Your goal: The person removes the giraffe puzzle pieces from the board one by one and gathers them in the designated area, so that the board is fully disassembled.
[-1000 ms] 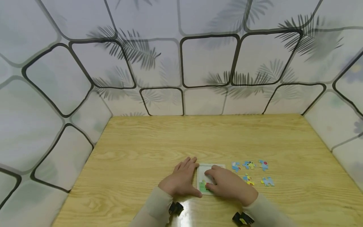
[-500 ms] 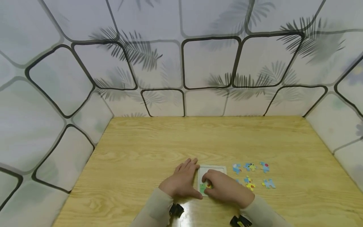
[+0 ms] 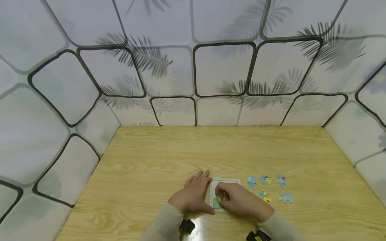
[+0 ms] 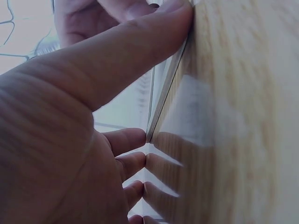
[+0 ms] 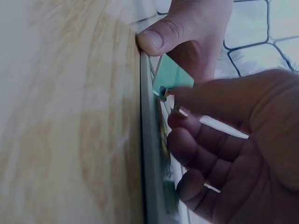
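A shallow, light puzzle tray [image 3: 226,180] lies flat on the wooden table. My left hand [image 3: 191,195] rests along its left side, fingers extended and thumb at the near left corner. Over the tray, my right hand [image 3: 241,201] pinches a green puzzle piece [image 5: 169,77] between thumb and index finger. In the right wrist view this piece is tilted up from the tray, close to the left thumb [image 5: 153,41]. Other coloured pieces lie in the tray below the right fingers, mostly hidden by them.
Right of the tray lie several loose puzzle pieces, among them a blue one with a red spot [image 3: 281,180], a blue and yellow one [image 3: 266,197] and a mostly blue one [image 3: 286,198]. A patterned wall [image 3: 217,110] borders the table's far edge.
My right thumb and index finger, spread apart over the tray a second ago, have come together on the green piece. The left hand stays at the tray's side.
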Available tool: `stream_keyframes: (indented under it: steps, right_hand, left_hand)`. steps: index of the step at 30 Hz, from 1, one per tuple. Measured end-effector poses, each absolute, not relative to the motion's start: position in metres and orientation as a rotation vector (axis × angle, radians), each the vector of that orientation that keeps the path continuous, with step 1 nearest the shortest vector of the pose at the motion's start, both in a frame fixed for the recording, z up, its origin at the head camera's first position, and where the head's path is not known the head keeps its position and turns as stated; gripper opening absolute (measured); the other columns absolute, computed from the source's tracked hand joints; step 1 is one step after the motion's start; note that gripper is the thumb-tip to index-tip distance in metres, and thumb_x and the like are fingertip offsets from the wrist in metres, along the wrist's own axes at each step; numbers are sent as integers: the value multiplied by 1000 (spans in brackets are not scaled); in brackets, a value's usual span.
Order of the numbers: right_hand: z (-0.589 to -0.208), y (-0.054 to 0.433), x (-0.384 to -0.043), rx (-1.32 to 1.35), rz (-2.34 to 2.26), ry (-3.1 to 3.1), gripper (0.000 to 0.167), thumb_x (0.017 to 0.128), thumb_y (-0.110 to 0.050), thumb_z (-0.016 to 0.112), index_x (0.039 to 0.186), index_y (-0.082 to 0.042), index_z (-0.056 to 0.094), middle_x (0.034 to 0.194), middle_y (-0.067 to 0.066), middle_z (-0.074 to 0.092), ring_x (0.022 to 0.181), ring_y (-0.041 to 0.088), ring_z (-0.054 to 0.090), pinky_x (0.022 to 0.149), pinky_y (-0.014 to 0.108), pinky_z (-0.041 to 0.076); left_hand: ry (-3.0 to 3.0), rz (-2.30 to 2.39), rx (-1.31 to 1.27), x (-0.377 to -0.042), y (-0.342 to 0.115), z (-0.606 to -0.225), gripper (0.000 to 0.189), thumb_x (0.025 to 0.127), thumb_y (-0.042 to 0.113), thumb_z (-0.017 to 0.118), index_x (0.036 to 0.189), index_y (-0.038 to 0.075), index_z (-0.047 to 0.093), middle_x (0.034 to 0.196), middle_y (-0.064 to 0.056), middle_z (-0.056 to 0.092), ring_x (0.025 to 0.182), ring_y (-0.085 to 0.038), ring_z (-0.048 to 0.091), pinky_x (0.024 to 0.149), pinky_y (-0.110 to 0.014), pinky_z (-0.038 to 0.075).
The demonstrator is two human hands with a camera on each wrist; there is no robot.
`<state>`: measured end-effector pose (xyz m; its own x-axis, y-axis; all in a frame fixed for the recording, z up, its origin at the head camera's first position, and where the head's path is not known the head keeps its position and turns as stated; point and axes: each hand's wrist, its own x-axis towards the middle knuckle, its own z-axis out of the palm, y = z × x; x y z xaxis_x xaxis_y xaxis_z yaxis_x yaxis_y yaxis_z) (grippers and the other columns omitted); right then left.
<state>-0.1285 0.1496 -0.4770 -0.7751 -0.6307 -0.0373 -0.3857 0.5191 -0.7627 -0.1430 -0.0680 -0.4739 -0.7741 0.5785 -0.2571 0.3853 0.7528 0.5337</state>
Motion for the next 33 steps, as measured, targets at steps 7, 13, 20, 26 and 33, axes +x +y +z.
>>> stream_keyframes:
  steps: [7,13,20,26,33]
  right_hand:
    - [-470,163,-128,-747,-1238,2400,10,97,-16,67,106,-13,66,87,-10,65,78,5,61,69,26,53]
    - [-463,196,-131,-687,-1287,2349,15,97,-19,68,109,-11,69,92,-5,69,81,8,65,70,27,55]
    - [-458,243,-130,-737,-1201,2123,9,95,-8,64,100,-13,70,79,-2,65,63,4,53,56,25,48]
    - [-458,251,-125,-681,-1139,2106,15,88,2,63,91,-10,70,65,-4,58,55,3,48,51,22,39]
    - [-457,243,-119,-650,-954,2304,23,78,6,62,82,-17,68,66,-10,50,56,3,41,53,22,37]
  left_hand:
    - [2552,602,741,-145,-66,-473,105,72,56,86,152,12,36,168,-6,16,154,-28,12,122,-50,15]
    - [2560,586,738,-146,-65,-475,105,71,56,87,152,12,36,167,-7,19,154,-27,14,122,-50,17]
    - [2551,606,736,-147,-67,-477,106,71,54,88,152,12,35,168,-6,17,154,-27,12,122,-51,16]
    - [2541,637,729,-145,-68,-476,107,71,53,88,153,11,35,168,-5,16,155,-27,11,123,-51,14]
    - [2515,654,722,-143,-69,-475,106,72,52,88,154,12,34,168,-4,14,155,-26,8,123,-52,13]
